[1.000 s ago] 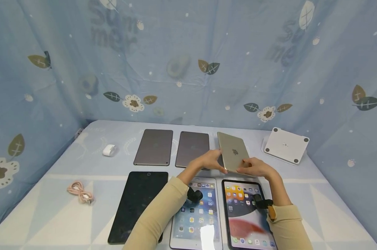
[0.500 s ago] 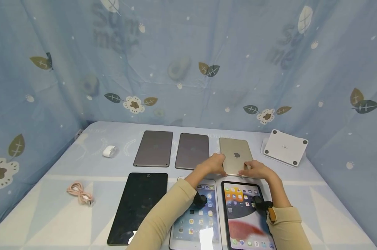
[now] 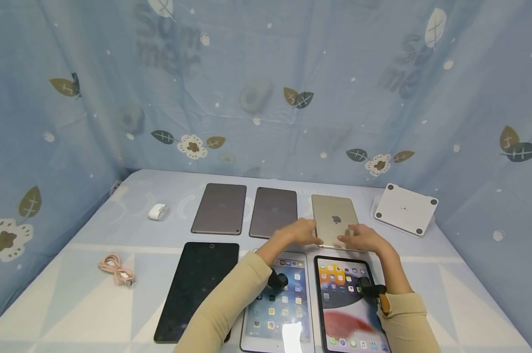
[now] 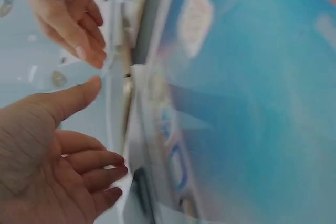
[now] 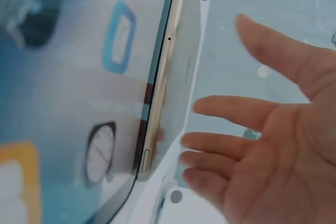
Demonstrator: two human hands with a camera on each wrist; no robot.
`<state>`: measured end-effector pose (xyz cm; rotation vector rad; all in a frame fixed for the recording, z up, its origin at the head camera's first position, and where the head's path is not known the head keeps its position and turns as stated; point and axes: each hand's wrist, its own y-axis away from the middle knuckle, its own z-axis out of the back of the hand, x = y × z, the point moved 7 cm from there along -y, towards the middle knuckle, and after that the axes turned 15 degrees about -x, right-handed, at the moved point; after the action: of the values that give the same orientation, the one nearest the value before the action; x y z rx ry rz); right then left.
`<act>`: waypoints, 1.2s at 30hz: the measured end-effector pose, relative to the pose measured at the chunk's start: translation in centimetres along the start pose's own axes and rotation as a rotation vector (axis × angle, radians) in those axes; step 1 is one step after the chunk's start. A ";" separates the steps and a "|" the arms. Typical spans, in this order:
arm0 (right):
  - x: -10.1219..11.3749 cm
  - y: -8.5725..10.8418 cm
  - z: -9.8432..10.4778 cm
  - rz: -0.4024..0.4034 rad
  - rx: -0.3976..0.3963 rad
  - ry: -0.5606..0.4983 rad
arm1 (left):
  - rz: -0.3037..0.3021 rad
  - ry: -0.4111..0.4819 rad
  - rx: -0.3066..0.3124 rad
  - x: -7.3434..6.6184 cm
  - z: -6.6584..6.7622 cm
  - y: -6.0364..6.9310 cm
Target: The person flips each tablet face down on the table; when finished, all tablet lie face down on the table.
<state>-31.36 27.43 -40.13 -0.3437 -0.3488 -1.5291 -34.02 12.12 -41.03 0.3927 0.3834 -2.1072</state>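
Note:
A gold tablet [image 3: 335, 215] lies back side up at the right end of the far row. At its near left corner is my left hand [image 3: 301, 232], and my right hand [image 3: 362, 238] is by the near right part of it. In the left wrist view the left hand [image 4: 63, 150] has its thumb and fingers spread apart and loosely bent. The right wrist view has the right hand [image 5: 273, 129] with extended, separated fingers and nothing between them. Neither hand grips the tablet; whether a fingertip touches it is hard to tell.
Two grey tablets [image 3: 219, 208] [image 3: 273, 212] lie left of the gold one. Nearer are a black-screened tablet [image 3: 195, 289], a white lit tablet [image 3: 279, 314] and a black-framed lit tablet [image 3: 350, 304]. A white stand [image 3: 404, 208], charger [image 3: 157, 212] and pink cable [image 3: 116, 269] lie around.
The gold tablet was turned askew and has come round straight, flat on the table in line with the grey ones. Both hands have loosened from its near edge.

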 end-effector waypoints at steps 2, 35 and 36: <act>0.6 0.0 0.3 -0.012 -0.033 -0.013 | 0.010 0.030 0.006 0.7 0.9 0.8; 23.9 1.9 -7.1 0.293 0.036 -0.213 | 0.281 -0.136 0.027 14.6 12.7 19.0; 24.2 2.0 -7.6 0.297 0.045 -0.215 | 0.308 -0.162 0.039 14.8 12.7 19.1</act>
<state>-29.00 2.37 -36.62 -0.5030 -0.4777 -1.1951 -27.18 -14.16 -38.13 0.2816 0.1743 -1.8313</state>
